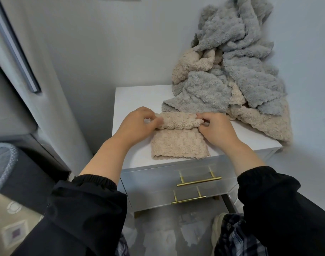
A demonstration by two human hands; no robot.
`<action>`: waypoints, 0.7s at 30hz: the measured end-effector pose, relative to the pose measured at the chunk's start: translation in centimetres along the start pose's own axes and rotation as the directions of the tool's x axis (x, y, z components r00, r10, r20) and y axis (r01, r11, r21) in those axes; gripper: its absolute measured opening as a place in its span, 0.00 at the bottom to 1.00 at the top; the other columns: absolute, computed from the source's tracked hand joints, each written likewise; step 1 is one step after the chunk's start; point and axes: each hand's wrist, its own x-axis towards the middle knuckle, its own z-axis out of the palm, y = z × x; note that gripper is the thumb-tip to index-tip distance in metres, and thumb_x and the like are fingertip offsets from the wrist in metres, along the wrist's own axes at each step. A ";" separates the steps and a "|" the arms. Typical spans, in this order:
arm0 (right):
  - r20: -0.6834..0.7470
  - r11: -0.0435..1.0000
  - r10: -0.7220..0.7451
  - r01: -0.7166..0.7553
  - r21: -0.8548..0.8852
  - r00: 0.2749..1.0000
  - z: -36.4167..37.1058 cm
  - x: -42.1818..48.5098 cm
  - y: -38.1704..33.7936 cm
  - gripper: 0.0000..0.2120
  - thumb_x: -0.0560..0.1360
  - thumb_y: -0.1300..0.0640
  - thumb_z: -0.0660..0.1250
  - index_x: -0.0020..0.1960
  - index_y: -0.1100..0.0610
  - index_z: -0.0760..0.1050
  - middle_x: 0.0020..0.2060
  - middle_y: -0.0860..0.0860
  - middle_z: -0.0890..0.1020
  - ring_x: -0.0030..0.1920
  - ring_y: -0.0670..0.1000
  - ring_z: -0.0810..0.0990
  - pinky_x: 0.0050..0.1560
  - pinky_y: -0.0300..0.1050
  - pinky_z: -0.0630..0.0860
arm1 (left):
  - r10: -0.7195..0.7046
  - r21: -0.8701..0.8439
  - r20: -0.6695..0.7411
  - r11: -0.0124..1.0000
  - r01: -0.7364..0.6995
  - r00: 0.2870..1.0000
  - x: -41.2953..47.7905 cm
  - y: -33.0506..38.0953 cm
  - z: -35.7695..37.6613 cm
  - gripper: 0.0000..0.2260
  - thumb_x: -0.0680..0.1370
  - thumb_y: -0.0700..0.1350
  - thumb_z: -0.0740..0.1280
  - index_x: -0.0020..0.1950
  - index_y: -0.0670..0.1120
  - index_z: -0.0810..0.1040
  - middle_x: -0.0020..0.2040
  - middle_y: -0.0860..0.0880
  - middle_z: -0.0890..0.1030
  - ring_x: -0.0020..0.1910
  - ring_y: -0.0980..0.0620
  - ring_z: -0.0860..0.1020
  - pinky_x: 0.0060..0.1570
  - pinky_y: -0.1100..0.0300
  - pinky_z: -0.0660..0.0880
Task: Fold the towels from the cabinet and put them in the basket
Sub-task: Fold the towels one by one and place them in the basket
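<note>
While L hand [137, 124], R hand [218, 130] fingers [206, 117] pinch beige towel [178, 146]: white cabinet [132, 100], grey wall [102, 43].

the fingertips of the left hand [137, 124] and the right hand [217, 130] are partly buried in the rolled far edge of the fluffy beige towel [178, 146] they pinch. the heap of crumpled grey and beige fluffy towels [241, 71] runs off the top edge at upper right. the grey mesh basket [2, 163] is cut by the left edge. at bottom centre, the floor [158, 237] below the white two-drawer cabinet [132, 108] is blurred, and the pale shapes there cannot be told.
</note>
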 end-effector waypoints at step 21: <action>0.303 0.948 0.130 -0.208 0.242 0.944 -0.5 0.5 -0.4 0.30 0.75 0.63 0.69 0.73 0.52 0.61 0.62 0.51 0.71 0.67 0.50 0.69 0.64 0.40 0.64 | -0.151 -0.024 0.106 0.988 0.154 0.983 0.4 1.1 0.3 0.20 0.73 0.44 0.73 0.65 0.46 0.76 0.53 0.49 0.77 0.50 0.51 0.74 0.51 0.61 0.68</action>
